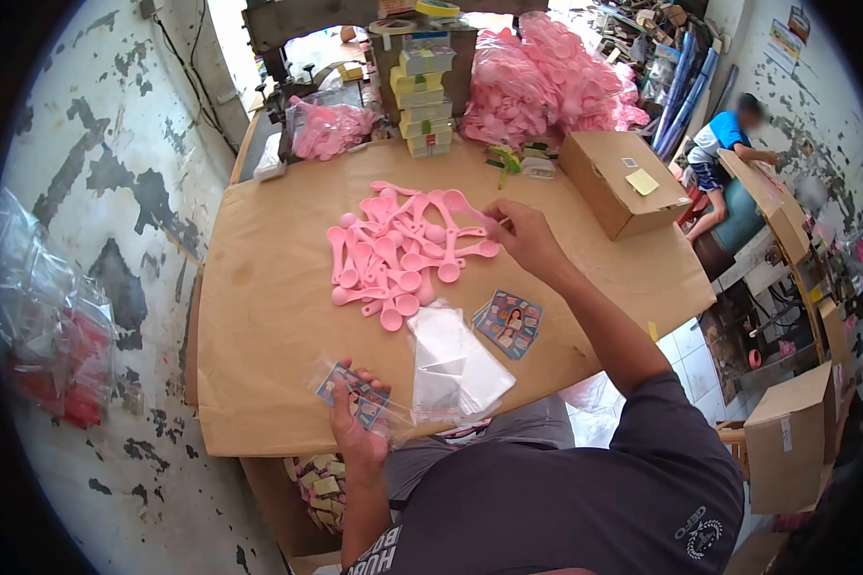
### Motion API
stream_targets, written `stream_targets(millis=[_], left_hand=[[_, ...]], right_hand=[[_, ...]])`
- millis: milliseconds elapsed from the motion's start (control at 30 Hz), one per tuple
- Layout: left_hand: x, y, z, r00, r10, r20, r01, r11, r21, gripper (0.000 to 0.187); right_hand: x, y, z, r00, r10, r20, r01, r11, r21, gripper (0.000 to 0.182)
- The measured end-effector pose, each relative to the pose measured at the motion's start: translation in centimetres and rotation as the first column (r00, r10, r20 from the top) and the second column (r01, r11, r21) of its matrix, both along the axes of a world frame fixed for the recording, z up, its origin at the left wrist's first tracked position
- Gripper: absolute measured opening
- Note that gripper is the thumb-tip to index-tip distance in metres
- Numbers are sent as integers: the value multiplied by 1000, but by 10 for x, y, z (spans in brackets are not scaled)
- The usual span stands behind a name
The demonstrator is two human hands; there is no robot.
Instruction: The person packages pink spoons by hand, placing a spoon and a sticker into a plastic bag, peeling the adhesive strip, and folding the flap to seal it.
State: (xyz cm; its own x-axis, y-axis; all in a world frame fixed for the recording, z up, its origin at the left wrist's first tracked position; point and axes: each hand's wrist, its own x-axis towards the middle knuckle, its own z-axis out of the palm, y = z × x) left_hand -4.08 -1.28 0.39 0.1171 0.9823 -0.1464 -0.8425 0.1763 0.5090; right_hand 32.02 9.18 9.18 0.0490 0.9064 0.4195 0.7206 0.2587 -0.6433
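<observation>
My left hand (358, 426), near the front edge of the table, is closed on a clear plastic bag (322, 376) with a printed card (360, 397) inside. At the right side of a heap of pink plastic scoops (385, 251), my right hand (525, 238) pinches the handle of one pink scoop (462, 205). A stack of clear plastic bags (458, 369) lies between my hands, below the heap. Right beside it is a small stack of printed cards (511, 324) with figures on a blue ground.
A cardboard box (612, 182) stands at the table's right rear. Stacked yellow-and-white packs (422, 105) and large bags of pink scoops (547, 81) are at the back. Another person (724, 144) sits at the right. A peeling wall (115, 240) borders the left.
</observation>
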Motion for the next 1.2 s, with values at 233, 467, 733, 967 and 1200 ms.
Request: stream_targets(millis=[233,467,733,967,1200], left_hand=[[4,-4,-2,998,66,12,-67,997,47,40],[12,5,-1,994,105,-23,-104,994,25,37],[10,9,-2,986,128,-105,-131,991,-30,35],[8,9,-4,993,102,-53,-101,995,15,40],[2,12,-11,997,57,-54,-55,997,49,40]], right_hand=[[1,-110,-14,803,23,-596,-141,978,-152,21],[8,-168,-58,574,-77,-815,4,996,-90,19],[9,-171,-79,512,-11,-859,51,999,18,15],[-3,-167,-74,676,-96,-730,112,993,-27,15],[17,-176,-15,435,383,-815,52,893,447,18]])
